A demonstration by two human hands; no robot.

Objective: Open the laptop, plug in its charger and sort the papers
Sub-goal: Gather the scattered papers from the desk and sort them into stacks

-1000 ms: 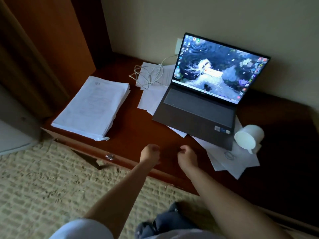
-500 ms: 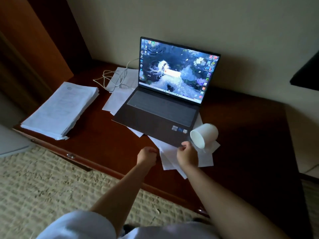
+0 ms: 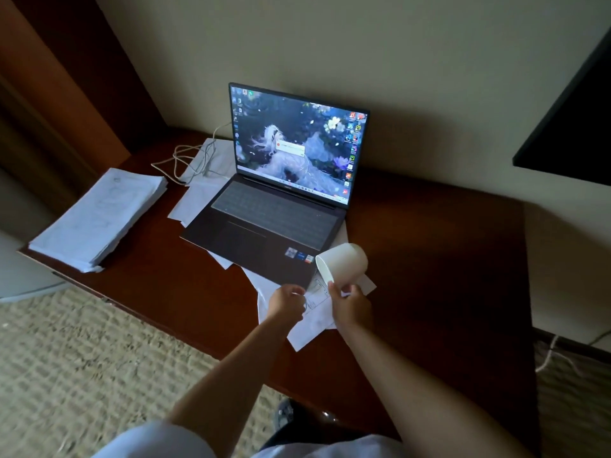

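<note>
The dark laptop stands open on the wooden desk with its screen lit. Loose white papers stick out from under its front right corner, and more papers show at its left. A white mug lies tilted on its side on the front papers. My right hand grips the mug at its handle. My left hand rests with curled fingers on the front papers; a grip is not visible. A white charger cable lies coiled behind the laptop's left side.
A thick stack of paper sits at the desk's left end, near its edge. A dark wooden cabinet rises at the left. A black panel hangs on the wall at the right. Patterned carpet lies below.
Both hands have moved forward and right from the desk's front edge to the papers by the laptop's corner. My right hand has reached the mug and taken its handle.
</note>
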